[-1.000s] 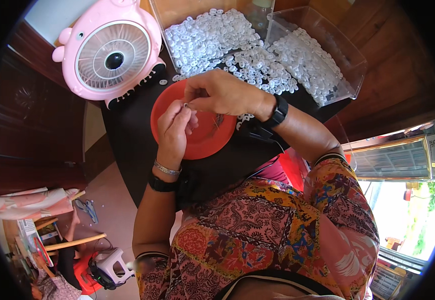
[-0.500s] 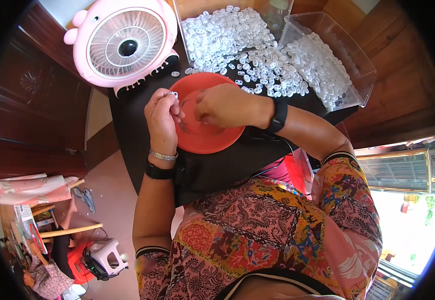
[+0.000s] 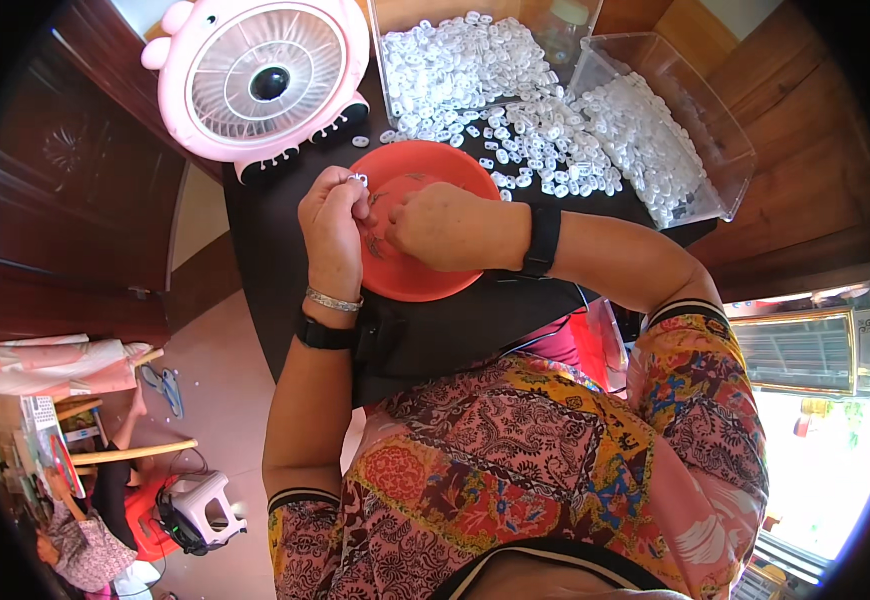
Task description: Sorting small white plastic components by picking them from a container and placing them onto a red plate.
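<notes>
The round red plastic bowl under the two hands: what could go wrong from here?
The small white plastic piece pinched in the left hand could slip and fall past the round red plastic bowl onto the black table. The right hand or its forearm might push loose white plastic pieces lying beside the bowl off the edge.

Left hand: the left hand [image 3: 333,215] is closed, pinching a small white plastic piece [image 3: 359,179] at its fingertips, above the left rim of the round orange-red plastic bowl [image 3: 433,166].
Right hand: the right hand [image 3: 442,226] is curled over the bowl's middle, fingers meeting the left hand; what it grips is hidden.
Table: a dark tabletop [image 3: 265,250] bears the bowl.
Loose pieces: a heap of small white plastic pieces [image 3: 545,140] lies just behind the bowl.
Boxes: two clear plastic boxes [image 3: 695,130] hold more pieces.
Fan: a pink round desk fan [image 3: 265,80] stands left of the boxes.
</notes>
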`<action>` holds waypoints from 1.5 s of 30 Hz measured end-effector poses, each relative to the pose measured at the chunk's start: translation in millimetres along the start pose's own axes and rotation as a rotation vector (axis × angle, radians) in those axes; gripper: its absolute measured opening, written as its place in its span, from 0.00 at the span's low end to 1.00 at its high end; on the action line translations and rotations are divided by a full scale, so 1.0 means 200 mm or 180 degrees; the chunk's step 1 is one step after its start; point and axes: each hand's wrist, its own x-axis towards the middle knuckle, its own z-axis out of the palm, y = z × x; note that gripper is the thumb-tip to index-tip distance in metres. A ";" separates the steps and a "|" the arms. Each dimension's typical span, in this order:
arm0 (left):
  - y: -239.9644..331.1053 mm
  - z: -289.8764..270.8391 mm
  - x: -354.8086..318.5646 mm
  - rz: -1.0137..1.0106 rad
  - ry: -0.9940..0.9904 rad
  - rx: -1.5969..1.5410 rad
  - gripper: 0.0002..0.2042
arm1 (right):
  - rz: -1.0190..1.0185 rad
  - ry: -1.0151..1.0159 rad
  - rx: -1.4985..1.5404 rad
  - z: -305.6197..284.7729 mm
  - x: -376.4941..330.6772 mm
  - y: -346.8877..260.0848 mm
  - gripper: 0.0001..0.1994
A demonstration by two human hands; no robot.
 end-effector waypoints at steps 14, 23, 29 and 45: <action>0.01 0.05 -0.07 -0.0026 -0.0636 0.0330 0.07 | 0.1027 0.1516 0.4142 -0.11 -0.16 0.22 0.09; 0.00 0.07 -0.09 -0.0024 -0.0907 0.0315 0.08 | 0.0699 0.1373 0.4900 -0.12 -0.16 0.13 0.06; 0.01 0.10 -0.10 0.0015 -0.0919 0.0478 0.08 | 0.0867 0.1734 0.5400 -0.06 -0.16 0.17 0.06; 0.00 0.12 -0.13 0.0111 -0.0859 0.0772 0.08 | 0.0874 0.1618 0.5101 -0.03 -0.14 0.12 0.07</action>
